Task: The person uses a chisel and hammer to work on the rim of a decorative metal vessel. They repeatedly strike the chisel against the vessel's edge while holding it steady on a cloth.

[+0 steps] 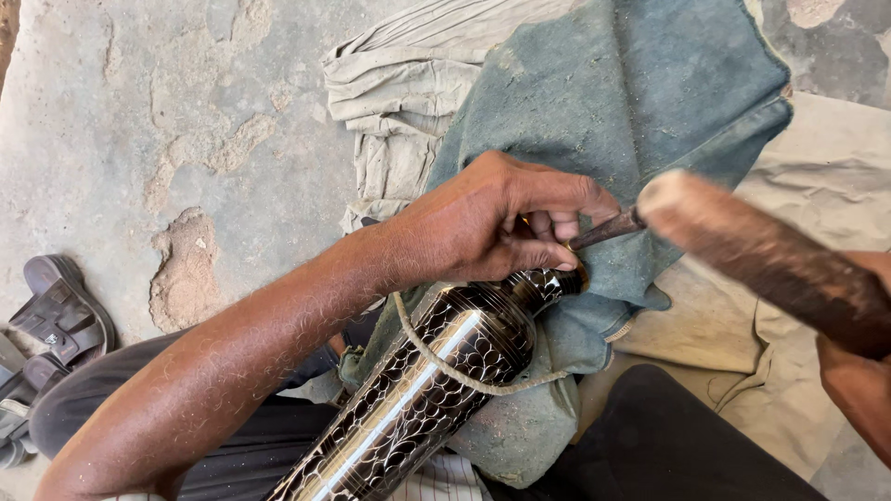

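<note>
We read this as an informal floor-level metal craft workshop. The concrete floor (186, 121) is bare, cracked and pitted, with work done seated on it. Beside the floor's worn patch, dusty blue-grey cloth (631, 93) and beige rags (399, 83) are spread as padding. On that cloth lies a dark metal vessel (436, 380) with a chiselled scale pattern, a chisel (608, 229) at its neck and a wooden mallet (770, 260) close by. Sandals (56, 315) sit at the floor's edge.

Dark metal bottle (436, 380) — silver scale pattern, one bright stripe — on grey-blue cloth (631, 102); black sandal (56, 315).
</note>
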`<state>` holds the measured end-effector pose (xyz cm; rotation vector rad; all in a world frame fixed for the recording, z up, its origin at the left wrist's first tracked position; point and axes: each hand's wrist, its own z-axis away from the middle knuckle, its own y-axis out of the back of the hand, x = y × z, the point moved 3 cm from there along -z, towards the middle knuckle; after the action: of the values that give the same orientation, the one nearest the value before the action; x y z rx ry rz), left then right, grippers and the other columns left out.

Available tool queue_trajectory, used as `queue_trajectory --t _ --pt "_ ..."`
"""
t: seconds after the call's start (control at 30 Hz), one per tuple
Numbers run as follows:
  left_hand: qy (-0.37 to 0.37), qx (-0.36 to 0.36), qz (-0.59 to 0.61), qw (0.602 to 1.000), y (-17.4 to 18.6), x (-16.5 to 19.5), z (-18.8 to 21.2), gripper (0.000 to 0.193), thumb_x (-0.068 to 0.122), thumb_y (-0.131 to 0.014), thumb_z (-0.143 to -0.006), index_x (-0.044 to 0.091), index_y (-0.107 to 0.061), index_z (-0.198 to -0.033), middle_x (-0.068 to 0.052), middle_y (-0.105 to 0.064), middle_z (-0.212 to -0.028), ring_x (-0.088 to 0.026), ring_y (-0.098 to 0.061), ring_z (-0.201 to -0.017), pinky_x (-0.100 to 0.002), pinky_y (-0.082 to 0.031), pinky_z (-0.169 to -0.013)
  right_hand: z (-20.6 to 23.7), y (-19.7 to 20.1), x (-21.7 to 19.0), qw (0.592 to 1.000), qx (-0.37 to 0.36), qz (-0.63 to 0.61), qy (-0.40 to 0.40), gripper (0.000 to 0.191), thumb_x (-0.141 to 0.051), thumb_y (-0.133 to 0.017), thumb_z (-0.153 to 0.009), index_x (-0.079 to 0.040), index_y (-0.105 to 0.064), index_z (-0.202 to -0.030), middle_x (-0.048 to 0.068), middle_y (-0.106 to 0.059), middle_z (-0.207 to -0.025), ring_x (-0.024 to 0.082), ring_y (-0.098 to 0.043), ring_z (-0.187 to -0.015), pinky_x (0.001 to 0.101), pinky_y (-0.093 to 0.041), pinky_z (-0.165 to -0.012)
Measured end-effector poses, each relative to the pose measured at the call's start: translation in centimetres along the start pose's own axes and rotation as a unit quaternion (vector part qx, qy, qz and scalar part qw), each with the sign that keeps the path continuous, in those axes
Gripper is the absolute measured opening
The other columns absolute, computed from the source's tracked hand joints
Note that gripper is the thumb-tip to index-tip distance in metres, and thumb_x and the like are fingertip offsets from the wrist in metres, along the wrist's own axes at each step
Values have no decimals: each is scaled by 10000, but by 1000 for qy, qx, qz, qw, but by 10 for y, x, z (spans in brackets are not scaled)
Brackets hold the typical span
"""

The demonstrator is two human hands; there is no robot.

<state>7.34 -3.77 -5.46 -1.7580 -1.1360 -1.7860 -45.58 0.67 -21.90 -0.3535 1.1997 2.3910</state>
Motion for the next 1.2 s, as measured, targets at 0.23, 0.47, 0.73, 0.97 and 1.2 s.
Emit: queue_trajectory --t 0.23,0.47,0.73,0.97,1.2 --pt "-8 8 4 1000 -1 -4 -1 476 172 -801 -936 145 -621 -1376 6 -685 -935 -73 -724 -808 -247 -652 -694 -13 -8 -16 999 12 35 23 231 -93 -542 -1025 -9 -592 -1235 114 -662 -951 194 -674 -719 318 -566 -654" --pt "-18 4 22 1000 -1 -7 0 476 151 -777 -948 124 -607 -1391 2 -698 -959 -66 -749 -846 -239 -668 -725 -5 -2 -30 999 10 46 1 215 -111 -560 -1032 -4 -610 -1212 118 -664 -942 196 -675 -712 320 -567 -654" --pt "-38 8 2 999 0 -7 2 445 152 -790 -966 144 -620 -1377 9 -707 -950 -79 -741 -867 -247 -659 -734 -1 -2 -50 997 13 70 -5 203 -131 -580 -1039 1 -631 -1185 123 -667 -930 197 -676 -703 324 -568 -654" --pt "-4 1 11 1000 1 -12 2 450 166 -803 -950 147 -621 -1361 2 -702 -960 -77 -739 -830 -246 -660 -696 11 5 -39 996 20 88 -6 199 -148 -598 -1046 5 -648 -1162 127 -669 -920 199 -677 -695 326 -570 -654" --pt "-25 7 8 1000 1 -12 2 487 182 -788 -956 148 -595 -1402 3 -719 -987 -76 -755 -856 -242 -672 -724 10 3 -60 993 40 107 1 202 -165 -616 -1053 10 -666 -1139 131 -671 -910 200 -677 -688 329 -571 -654"
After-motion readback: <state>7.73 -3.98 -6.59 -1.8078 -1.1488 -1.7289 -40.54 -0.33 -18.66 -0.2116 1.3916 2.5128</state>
